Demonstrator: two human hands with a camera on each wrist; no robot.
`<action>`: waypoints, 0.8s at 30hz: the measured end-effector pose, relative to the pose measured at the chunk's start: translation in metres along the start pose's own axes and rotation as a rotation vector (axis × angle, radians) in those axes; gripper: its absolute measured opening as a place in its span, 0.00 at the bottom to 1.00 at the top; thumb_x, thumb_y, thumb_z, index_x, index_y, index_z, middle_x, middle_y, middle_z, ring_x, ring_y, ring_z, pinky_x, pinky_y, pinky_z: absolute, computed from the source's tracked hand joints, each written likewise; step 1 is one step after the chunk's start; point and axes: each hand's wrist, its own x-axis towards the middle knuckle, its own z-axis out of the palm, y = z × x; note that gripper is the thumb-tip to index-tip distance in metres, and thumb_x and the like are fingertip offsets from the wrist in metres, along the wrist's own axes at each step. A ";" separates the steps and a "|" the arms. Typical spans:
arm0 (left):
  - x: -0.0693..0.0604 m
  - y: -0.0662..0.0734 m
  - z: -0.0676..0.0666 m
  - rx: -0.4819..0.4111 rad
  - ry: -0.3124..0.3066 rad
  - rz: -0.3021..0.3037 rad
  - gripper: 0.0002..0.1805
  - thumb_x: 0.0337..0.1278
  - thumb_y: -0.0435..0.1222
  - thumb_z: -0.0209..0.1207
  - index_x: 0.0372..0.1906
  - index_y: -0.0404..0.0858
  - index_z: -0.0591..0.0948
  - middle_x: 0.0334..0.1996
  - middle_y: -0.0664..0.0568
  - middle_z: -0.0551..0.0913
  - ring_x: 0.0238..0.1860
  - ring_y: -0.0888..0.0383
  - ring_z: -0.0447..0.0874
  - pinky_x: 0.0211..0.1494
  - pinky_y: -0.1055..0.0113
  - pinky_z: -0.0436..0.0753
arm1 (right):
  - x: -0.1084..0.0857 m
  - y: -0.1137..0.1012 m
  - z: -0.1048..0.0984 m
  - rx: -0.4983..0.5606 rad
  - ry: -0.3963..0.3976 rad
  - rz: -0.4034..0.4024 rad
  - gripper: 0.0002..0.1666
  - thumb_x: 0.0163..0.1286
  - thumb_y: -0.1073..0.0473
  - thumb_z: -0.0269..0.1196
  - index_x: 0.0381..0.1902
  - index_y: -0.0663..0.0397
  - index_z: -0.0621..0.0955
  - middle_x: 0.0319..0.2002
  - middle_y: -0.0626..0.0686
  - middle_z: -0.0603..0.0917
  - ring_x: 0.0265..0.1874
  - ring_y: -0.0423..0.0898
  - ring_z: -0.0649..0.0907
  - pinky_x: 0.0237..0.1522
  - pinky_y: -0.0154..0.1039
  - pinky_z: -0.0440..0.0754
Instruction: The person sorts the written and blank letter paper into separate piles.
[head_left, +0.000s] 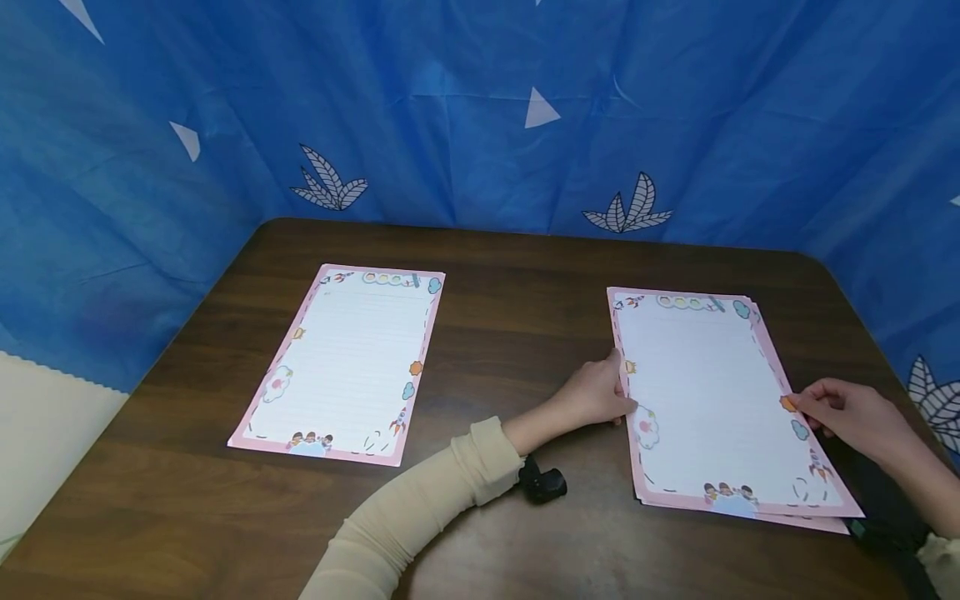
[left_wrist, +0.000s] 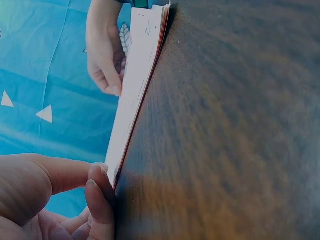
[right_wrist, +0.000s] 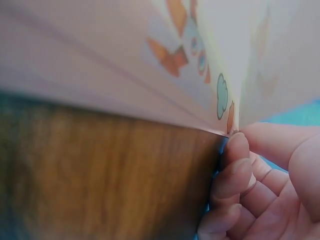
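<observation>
A stack of pink-bordered lined paper sheets (head_left: 697, 400) lies on the right part of the table, its lower sheets peeking out along the bottom and right edges. My left hand (head_left: 596, 390) pinches the stack's left edge between thumb and fingers; the left wrist view shows the fingertips (left_wrist: 98, 187) at that edge. On the opposite side, my right hand (head_left: 855, 417) pinches the right edge of the top sheet near an orange sticker-like print. Up close in the right wrist view, the thumb and index finger (right_wrist: 236, 146) meet on the paper (right_wrist: 165, 95), which rises at an angle.
Another pink-bordered sheet or pile (head_left: 345, 367) lies on the left part of the brown wooden table (head_left: 517, 333). A small black object (head_left: 543, 483) is by my left wrist. A blue curtain (head_left: 465, 117) with leaf and triangle prints hangs behind the table.
</observation>
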 end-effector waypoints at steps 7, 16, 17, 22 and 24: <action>0.000 0.000 -0.001 0.005 -0.012 0.023 0.28 0.55 0.34 0.63 0.59 0.32 0.65 0.16 0.55 0.75 0.14 0.64 0.73 0.17 0.74 0.68 | -0.001 0.007 0.001 0.005 0.039 0.012 0.25 0.72 0.53 0.54 0.43 0.76 0.73 0.24 0.54 0.77 0.22 0.48 0.74 0.19 0.36 0.73; 0.000 -0.002 -0.001 -0.008 0.001 0.032 0.18 0.55 0.34 0.64 0.47 0.36 0.69 0.16 0.56 0.75 0.14 0.64 0.73 0.18 0.75 0.69 | -0.011 0.012 -0.003 0.049 -0.040 0.063 0.34 0.74 0.47 0.48 0.54 0.78 0.68 0.27 0.54 0.75 0.20 0.47 0.73 0.26 0.41 0.70; 0.000 -0.002 -0.001 -0.012 0.003 0.031 0.18 0.55 0.34 0.64 0.47 0.37 0.69 0.16 0.56 0.75 0.14 0.64 0.73 0.18 0.75 0.69 | -0.012 0.014 -0.002 0.058 -0.050 0.062 0.34 0.74 0.46 0.48 0.55 0.78 0.68 0.27 0.54 0.75 0.20 0.47 0.73 0.27 0.42 0.70; 0.001 -0.004 -0.001 -0.033 0.001 0.031 0.18 0.55 0.34 0.64 0.46 0.37 0.69 0.17 0.55 0.74 0.15 0.64 0.73 0.18 0.75 0.70 | -0.014 0.018 0.000 0.096 -0.073 0.043 0.34 0.75 0.47 0.47 0.59 0.77 0.66 0.29 0.55 0.75 0.21 0.47 0.73 0.28 0.40 0.69; 0.000 -0.004 -0.001 -0.037 -0.003 0.034 0.18 0.55 0.34 0.64 0.45 0.37 0.69 0.17 0.55 0.75 0.15 0.64 0.73 0.18 0.75 0.69 | -0.015 0.015 -0.001 0.105 -0.088 0.045 0.34 0.75 0.48 0.46 0.59 0.77 0.65 0.29 0.55 0.75 0.21 0.47 0.74 0.27 0.38 0.69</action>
